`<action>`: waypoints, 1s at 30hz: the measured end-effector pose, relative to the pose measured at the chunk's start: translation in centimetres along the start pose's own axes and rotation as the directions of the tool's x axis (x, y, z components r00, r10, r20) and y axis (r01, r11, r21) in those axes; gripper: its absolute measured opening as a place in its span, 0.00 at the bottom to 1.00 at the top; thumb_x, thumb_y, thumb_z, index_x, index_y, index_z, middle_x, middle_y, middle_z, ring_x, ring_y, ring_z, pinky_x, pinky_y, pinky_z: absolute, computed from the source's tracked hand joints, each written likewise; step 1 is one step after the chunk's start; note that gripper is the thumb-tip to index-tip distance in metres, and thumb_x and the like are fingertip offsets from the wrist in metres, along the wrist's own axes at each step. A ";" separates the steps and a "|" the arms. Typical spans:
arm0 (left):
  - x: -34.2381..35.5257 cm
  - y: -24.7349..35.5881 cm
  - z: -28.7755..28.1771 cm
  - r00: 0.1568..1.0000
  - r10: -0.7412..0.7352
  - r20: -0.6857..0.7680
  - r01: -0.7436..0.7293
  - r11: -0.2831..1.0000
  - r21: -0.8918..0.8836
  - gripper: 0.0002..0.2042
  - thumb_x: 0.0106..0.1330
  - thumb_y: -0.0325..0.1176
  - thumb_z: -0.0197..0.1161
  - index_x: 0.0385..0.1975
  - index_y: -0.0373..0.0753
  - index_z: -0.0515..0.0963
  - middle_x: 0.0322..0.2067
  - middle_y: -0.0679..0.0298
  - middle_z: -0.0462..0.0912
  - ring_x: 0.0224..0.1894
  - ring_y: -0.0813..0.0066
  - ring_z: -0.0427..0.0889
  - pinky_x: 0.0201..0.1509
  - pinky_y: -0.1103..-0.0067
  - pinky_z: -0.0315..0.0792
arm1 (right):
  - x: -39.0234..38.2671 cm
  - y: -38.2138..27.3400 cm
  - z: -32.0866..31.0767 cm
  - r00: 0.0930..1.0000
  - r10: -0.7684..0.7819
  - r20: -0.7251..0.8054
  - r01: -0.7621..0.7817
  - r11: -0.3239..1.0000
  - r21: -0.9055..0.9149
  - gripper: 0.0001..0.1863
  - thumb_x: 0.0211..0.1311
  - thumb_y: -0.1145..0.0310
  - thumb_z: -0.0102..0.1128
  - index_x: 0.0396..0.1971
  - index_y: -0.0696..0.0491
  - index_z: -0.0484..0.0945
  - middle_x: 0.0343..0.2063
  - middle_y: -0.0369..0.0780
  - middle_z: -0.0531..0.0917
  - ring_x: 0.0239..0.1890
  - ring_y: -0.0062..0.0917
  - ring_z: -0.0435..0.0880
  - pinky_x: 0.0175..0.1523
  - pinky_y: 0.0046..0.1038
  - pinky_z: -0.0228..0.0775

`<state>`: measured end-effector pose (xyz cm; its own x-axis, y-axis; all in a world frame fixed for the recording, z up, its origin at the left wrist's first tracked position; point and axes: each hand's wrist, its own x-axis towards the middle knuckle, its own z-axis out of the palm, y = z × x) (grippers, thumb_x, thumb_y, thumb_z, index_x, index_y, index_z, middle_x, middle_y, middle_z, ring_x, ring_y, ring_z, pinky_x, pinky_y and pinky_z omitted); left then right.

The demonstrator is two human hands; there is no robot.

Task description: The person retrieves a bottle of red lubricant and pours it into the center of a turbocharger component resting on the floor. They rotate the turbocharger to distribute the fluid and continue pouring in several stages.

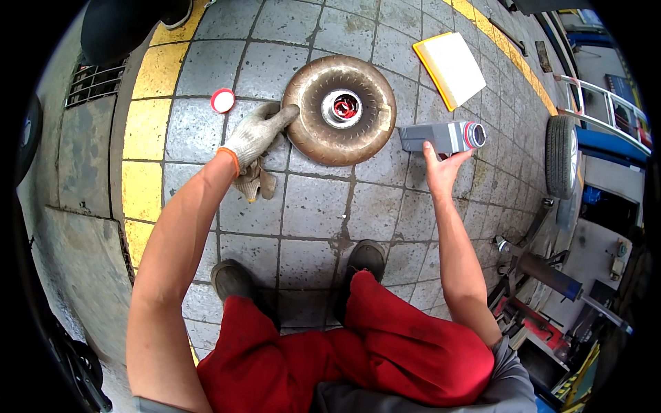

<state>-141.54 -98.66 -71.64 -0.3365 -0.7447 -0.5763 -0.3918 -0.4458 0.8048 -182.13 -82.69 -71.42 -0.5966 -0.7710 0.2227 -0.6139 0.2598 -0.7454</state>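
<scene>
A round, brown-stained torque converter [303,131] lies flat on the tiles, with red fluid showing in its central hub [344,107]. Its left edge is gripped by my left hand [253,132], which wears a grey knitted work glove with an orange cuff. To the right, my bare right hand [442,165] holds a grey plastic oil bottle [434,136]. The bottle is tilted on its side, its uncapped mouth pointing right, away from the converter. A red-and-white bottle cap [222,100] rests beyond my left hand. Another glove [255,183] lies crumpled below my left wrist.
A white air filter with a yellow frame [451,70] lies at the far right. Beyond it are a wheel [562,157], a white ladder [606,110] and a jack-like tool [544,275]. A floor grate [96,81] and another person's dark-clothed leg [120,27] appear at upper left.
</scene>
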 end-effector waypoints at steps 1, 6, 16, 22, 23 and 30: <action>0.0 0.0 0.0 1.000 0.003 -0.004 -0.003 1.000 0.001 0.51 0.67 0.70 0.68 0.74 0.26 0.70 0.59 0.50 0.85 0.50 0.68 0.84 0.60 0.72 0.78 | 0.0 0.1 0.0 1.000 -0.006 -0.002 0.006 1.000 0.002 0.70 0.58 0.56 0.86 0.82 0.63 0.35 0.73 0.57 0.61 0.73 0.45 0.68 0.77 0.45 0.65; -0.4 0.8 0.3 0.999 -0.044 -0.022 0.043 0.999 -0.024 0.43 0.72 0.63 0.69 0.72 0.30 0.74 0.53 0.61 0.84 0.41 0.81 0.77 0.47 0.81 0.76 | -0.1 0.4 0.0 1.000 0.005 0.012 -0.005 1.000 0.016 0.71 0.58 0.56 0.86 0.82 0.63 0.35 0.73 0.56 0.60 0.73 0.44 0.68 0.77 0.45 0.66; 0.1 2.9 0.7 0.991 -0.132 0.021 0.131 0.991 0.039 0.47 0.68 0.70 0.68 0.68 0.27 0.77 0.45 0.59 0.87 0.42 0.75 0.82 0.49 0.76 0.77 | 0.0 0.4 0.1 1.000 0.017 0.008 -0.017 0.999 0.043 0.71 0.57 0.56 0.86 0.82 0.62 0.35 0.74 0.56 0.60 0.74 0.45 0.68 0.77 0.45 0.66; 0.3 3.0 0.9 0.986 -0.164 0.040 0.166 0.986 -0.026 0.51 0.66 0.72 0.69 0.72 0.27 0.72 0.58 0.50 0.84 0.58 0.65 0.83 0.63 0.70 0.77 | -0.1 0.2 0.0 0.999 0.042 0.011 -0.043 0.997 0.061 0.70 0.57 0.56 0.86 0.82 0.63 0.37 0.74 0.57 0.60 0.76 0.46 0.66 0.78 0.45 0.64; 0.5 3.0 0.9 0.984 -0.171 0.052 0.173 0.984 -0.041 0.52 0.66 0.72 0.69 0.72 0.27 0.72 0.60 0.48 0.84 0.60 0.63 0.83 0.65 0.69 0.76 | 0.0 0.5 -0.1 1.000 0.025 0.002 -0.025 0.999 0.028 0.69 0.57 0.56 0.86 0.81 0.63 0.38 0.74 0.57 0.60 0.75 0.46 0.67 0.78 0.45 0.64; 0.8 2.6 0.6 0.985 -0.171 0.013 0.172 0.984 -0.039 0.55 0.63 0.72 0.72 0.74 0.26 0.70 0.63 0.47 0.82 0.63 0.63 0.82 0.70 0.71 0.74 | -0.2 0.0 0.1 0.998 0.054 0.022 -0.054 0.998 0.022 0.69 0.57 0.55 0.86 0.81 0.63 0.38 0.73 0.57 0.60 0.74 0.47 0.68 0.77 0.45 0.66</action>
<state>-143.36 -100.07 -70.10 -0.2759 -0.6506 -0.7076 -0.4105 -0.5859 0.6987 -181.97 -82.64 -71.55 -0.6174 -0.7683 0.1688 -0.5691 0.2882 -0.7701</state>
